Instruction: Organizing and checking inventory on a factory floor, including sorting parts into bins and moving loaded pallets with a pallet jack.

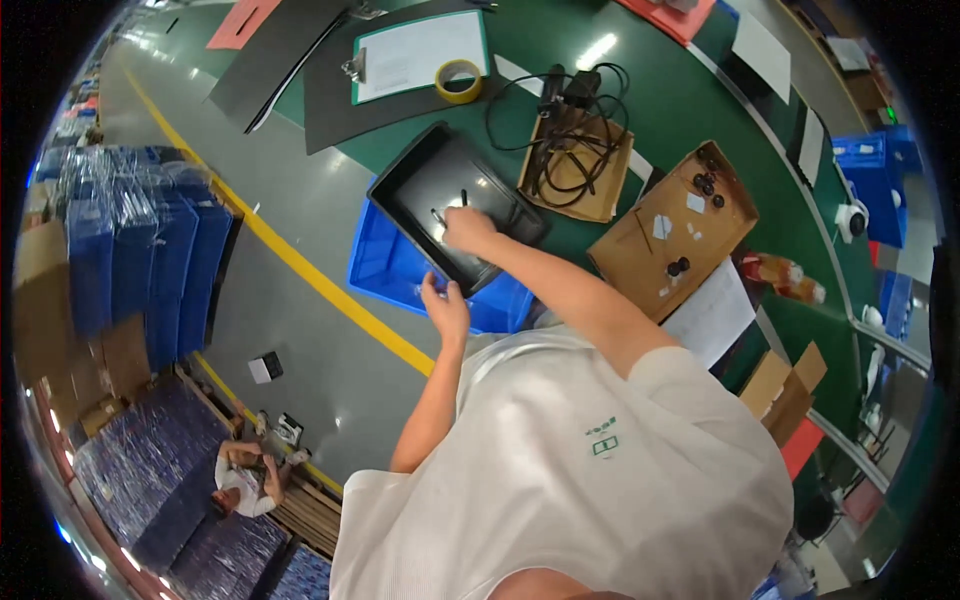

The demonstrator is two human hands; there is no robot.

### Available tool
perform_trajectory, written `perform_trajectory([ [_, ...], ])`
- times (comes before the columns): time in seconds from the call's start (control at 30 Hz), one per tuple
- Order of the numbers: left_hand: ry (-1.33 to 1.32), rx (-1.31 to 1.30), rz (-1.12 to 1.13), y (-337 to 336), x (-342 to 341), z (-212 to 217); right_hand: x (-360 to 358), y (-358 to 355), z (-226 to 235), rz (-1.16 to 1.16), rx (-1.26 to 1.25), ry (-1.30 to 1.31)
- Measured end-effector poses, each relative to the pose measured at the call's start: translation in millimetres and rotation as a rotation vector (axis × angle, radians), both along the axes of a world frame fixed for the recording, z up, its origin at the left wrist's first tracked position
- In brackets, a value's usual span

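Observation:
A black plastic tray sits tilted at the edge of the green table, partly over a blue bin. My right hand reaches into the tray, its fingers drawn together and slightly blurred. Two small dark pieces show at its fingertips; their kind is too small to tell, and the grip on them is partly hidden. Close to the tray's near rim is my left hand, fingers apart, with nothing visible in it. I cannot tell whether it touches the rim.
Black cables lie over a small cardboard box. Right of it, a cardboard tray holds small black round parts. Beyond are yellow tape and a clipboard. Stacked blue bins stand left; a seated person is lower left.

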State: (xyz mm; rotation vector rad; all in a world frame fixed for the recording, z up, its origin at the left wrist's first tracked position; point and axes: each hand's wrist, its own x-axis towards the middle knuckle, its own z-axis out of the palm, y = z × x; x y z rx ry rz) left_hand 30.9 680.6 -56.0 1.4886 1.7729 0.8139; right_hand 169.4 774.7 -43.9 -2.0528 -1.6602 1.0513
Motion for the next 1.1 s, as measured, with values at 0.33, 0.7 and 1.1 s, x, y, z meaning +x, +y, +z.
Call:
perform_trajectory([
  [0.33,0.263,0.141,-0.632,55,61,17,170,-43,5,-0.539,0.103,-0.281],
  [0.7,0.217,0.097,-0.322,63,68,-15,208,-32,-18,-0.301,-0.266,-0.409],
  [1.1,-0.106,0.218,-0.41,20,113,25,204,-22,-21,-0.235,-0.244,-0.415],
])
